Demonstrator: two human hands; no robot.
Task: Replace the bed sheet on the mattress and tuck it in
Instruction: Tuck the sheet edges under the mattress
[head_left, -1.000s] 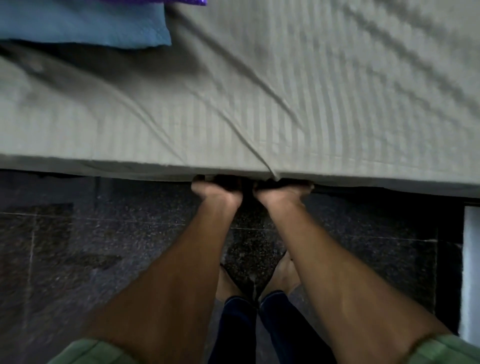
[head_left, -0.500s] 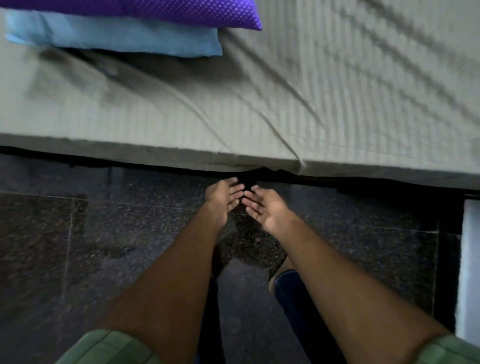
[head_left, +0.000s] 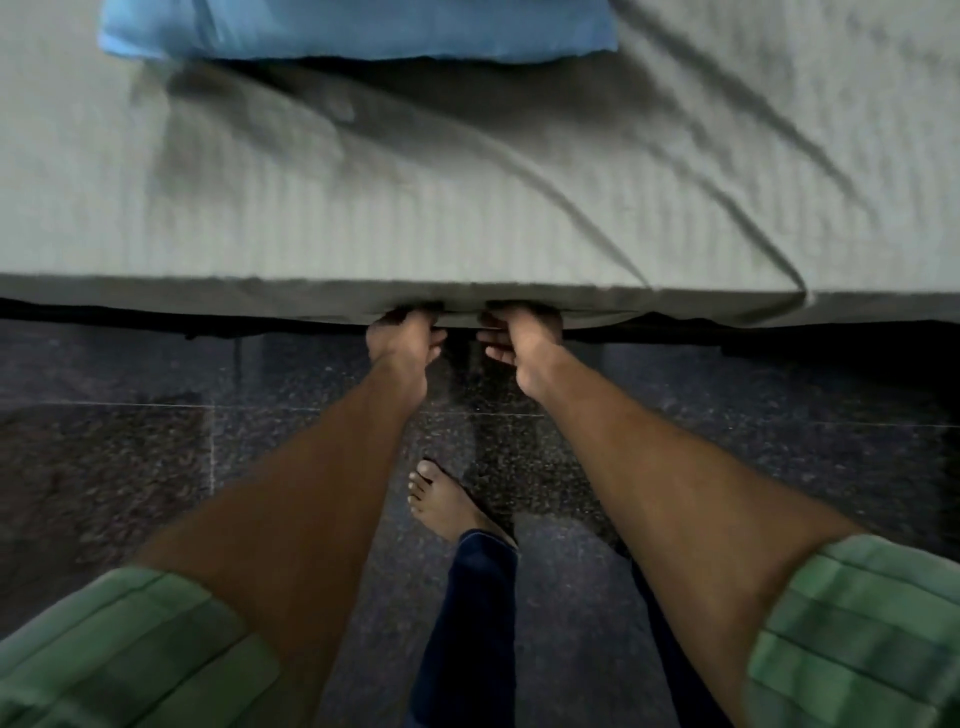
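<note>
Half a second back both hands were hanging free in front of the bed with fingers spread and nothing in them — now they're back at the mattress edge, a bit further along toward the blue pillow (head_left: 358, 28) than the last tuck spot. The left hand (head_left: 402, 340) and right hand (head_left: 522, 340) sit side by side, close but not touching, fingers pushed up under the lower edge of the bed sheet (head_left: 467, 228), thumbs below. The fingertips are hidden by the fabric, so I can't tell if they're curled round the hem or just pressing it in flat. The sheet itself is spread over the whole mattress top and hangs down the near side, with long creases running off to the right. So my read is this is simply the next tuck in a run along the side — most of the replacing is done, and the wrinkles will want smoothing after.
</note>
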